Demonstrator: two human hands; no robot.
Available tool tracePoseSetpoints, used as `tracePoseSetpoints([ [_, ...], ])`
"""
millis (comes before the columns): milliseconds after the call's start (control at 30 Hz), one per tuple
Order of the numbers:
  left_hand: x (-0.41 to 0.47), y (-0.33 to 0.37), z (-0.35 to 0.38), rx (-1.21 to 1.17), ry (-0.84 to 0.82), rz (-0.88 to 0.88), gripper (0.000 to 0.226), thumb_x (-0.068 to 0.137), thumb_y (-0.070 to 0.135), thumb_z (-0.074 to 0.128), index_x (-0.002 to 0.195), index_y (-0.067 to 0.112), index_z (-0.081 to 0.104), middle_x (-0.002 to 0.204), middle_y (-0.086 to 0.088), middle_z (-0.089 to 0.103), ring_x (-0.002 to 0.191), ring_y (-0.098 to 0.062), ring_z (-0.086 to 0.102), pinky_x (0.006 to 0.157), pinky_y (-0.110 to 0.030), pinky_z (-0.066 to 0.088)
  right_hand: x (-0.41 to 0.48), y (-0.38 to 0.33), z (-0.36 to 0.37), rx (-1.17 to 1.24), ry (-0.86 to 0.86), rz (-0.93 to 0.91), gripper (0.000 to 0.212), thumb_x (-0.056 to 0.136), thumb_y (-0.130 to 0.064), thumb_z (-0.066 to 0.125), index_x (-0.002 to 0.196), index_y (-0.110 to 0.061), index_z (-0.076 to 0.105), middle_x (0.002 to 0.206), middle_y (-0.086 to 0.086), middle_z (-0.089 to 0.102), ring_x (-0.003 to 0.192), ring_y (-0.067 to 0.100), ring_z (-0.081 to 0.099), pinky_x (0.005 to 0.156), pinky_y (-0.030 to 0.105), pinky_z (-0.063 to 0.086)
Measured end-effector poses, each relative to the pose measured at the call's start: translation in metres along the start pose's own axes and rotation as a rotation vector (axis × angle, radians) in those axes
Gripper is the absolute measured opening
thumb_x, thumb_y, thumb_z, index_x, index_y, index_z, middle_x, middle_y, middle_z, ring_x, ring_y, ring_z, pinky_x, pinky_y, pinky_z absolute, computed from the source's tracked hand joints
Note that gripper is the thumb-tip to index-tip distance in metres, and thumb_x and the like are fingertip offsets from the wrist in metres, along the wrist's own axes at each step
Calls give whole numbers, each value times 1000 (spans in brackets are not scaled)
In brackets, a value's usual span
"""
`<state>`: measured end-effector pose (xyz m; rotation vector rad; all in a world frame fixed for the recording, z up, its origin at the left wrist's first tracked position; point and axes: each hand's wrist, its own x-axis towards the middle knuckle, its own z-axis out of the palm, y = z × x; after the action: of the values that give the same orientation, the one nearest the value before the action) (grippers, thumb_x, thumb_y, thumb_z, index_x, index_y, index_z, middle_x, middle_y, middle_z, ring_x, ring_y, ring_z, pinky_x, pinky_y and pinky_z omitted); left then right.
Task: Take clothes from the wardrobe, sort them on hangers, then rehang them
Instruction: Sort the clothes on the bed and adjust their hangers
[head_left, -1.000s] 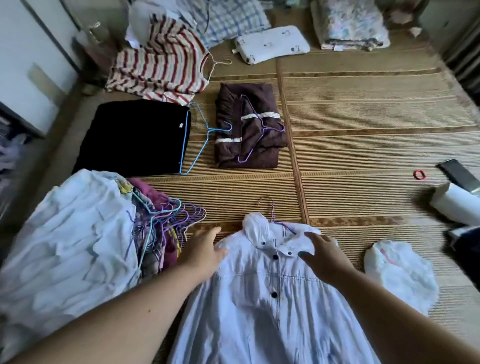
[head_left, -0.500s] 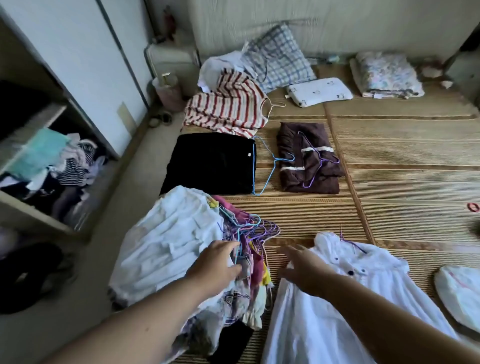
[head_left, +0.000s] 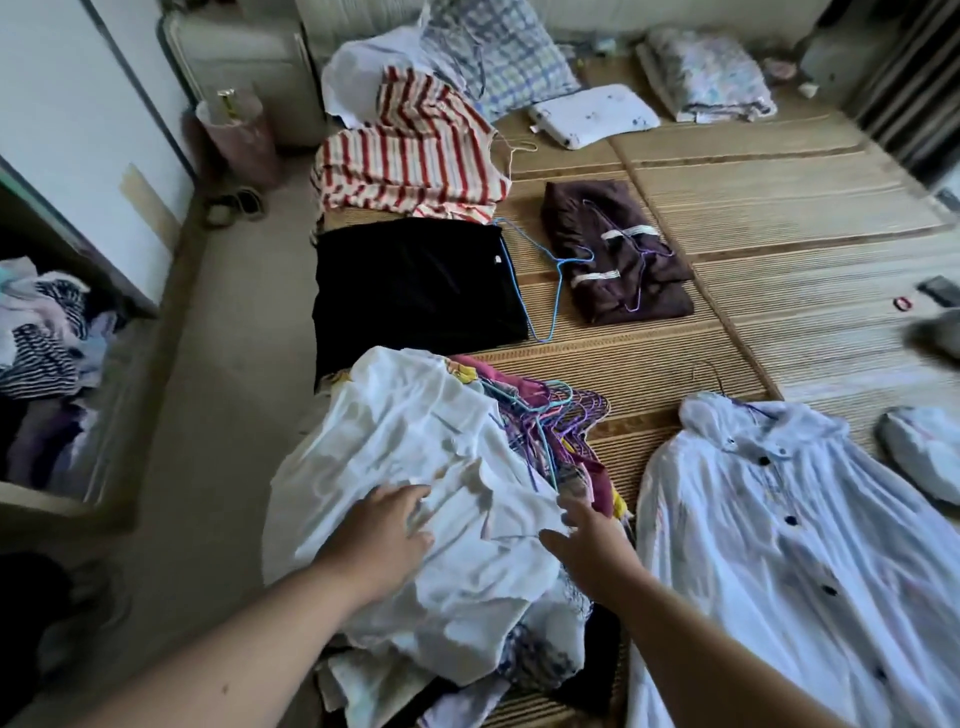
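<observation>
Clothes on hangers lie heaped in a pile (head_left: 415, 493) on the floor mat (head_left: 779, 218), between the open wardrobe (head_left: 47, 332) and a pale buttoned dress (head_left: 779, 545) spread flat. From the head view, the left hand (head_left: 382, 535) rests flat on the pile's white top garment, fingers (head_left: 410, 499) spread, gripping nothing. The right hand (head_left: 589, 540) hovers open at the pile's edge, near the tangled hangers (head_left: 540, 415). Sorting seems underway; next likely means freeing one garment with its hanger.
</observation>
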<state>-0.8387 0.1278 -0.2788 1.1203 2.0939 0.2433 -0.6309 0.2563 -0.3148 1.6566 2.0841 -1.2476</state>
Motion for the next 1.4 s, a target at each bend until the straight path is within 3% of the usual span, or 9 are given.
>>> tracePoseSetpoints([
  [133,37,-20,37,-9,-69,8,59,89,33,59,143,28,37,148,2,32,135,-15,35,109,-22,27,48,5,24,-31,51,17,50,92,-37,53,138,-19,44,133,5,55,119,23,53,87,25,39],
  [233,62,-37,60,9,-73,-1,60,88,36,59,143,30,36,148,4,34,134,-13,35,109,-21,28,88,3,40,-35,74,19,49,95,-34,46,141,-20,38,134,11,54,118,28,53,91,28,42],
  [367,82,-57,77,26,-110,-46,59,88,37,57,142,31,37,145,6,36,133,-13,36,106,-20,29,131,-2,59,-92,54,78,25,94,-27,41,113,-14,51,116,16,62,105,33,58,84,34,45],
  [500,86,-54,76,28,-113,-60,59,89,36,56,144,28,35,145,2,37,133,-14,37,106,-19,27,149,3,66,-81,-19,158,29,90,-24,48,117,-18,56,118,10,62,108,29,58,92,33,45],
  [600,81,-41,61,16,-87,-70,60,87,36,58,142,29,37,146,1,37,133,-15,38,108,-21,30,135,-2,53,105,55,137,25,87,-11,52,112,-15,58,97,5,61,88,22,58,69,25,42],
  [900,41,34,-53,37,234,41,60,87,33,59,142,30,36,144,-3,36,131,-21,37,109,-27,29,28,-37,-26,142,233,-146,21,83,-14,57,72,-32,52,74,-11,63,65,4,55,60,23,42],
  [1133,-17,86,-145,233,620,43,75,81,41,62,146,33,24,136,-6,32,127,-30,32,107,-37,32,-55,-93,-118,35,324,-456,20,86,-16,60,79,-34,57,80,-8,66,76,15,60,69,29,45],
  [1300,-54,87,-192,259,908,68,35,77,38,69,110,27,65,128,-11,44,118,-39,39,99,-46,33,-102,-136,-185,-37,395,-625,19,83,-5,63,96,-18,69,86,-4,66,81,17,59,68,25,40],
  [1400,-75,81,-215,288,821,64,20,89,42,56,96,26,65,119,-3,57,115,-31,47,97,-42,37,-121,-162,-201,-78,459,-689,25,84,-10,65,107,-20,71,98,-3,68,90,15,62,74,22,40],
])
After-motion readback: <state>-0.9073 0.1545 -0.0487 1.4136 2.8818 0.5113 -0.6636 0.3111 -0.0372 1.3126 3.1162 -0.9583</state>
